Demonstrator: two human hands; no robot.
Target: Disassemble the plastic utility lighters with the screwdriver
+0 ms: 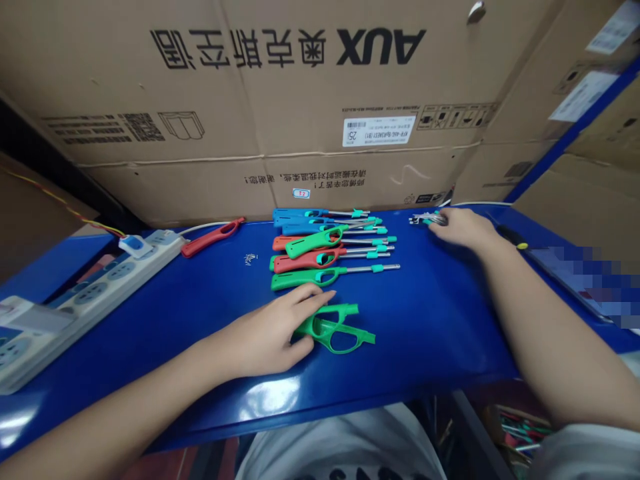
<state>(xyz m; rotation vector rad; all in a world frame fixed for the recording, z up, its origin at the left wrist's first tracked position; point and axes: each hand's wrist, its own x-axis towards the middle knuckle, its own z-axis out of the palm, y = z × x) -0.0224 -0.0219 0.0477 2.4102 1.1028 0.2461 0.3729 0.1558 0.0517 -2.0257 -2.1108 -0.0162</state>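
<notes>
My left hand (280, 330) is closed around two green lighter casing pieces (345, 337), holding them low over the front of the blue table. Their looped ends stick out to the right of my fingers. Just beyond lies a stack of gas lighters (307, 278) in green, red and blue, with metal tubes pointing right and teal parts on them. My right hand (463, 230) reaches to the back right, fingers bent together at a small cluster of metal and teal parts (423, 218). What its fingertips grip is hidden.
A red lighter casing (213, 238) lies at the back left beside a white power strip (110, 287). A large cardboard box (250, 133) walls off the back. A black-handled tool (513, 238) and a blurred flat object (575, 280) lie right. Below stands a bin of parts (523, 430).
</notes>
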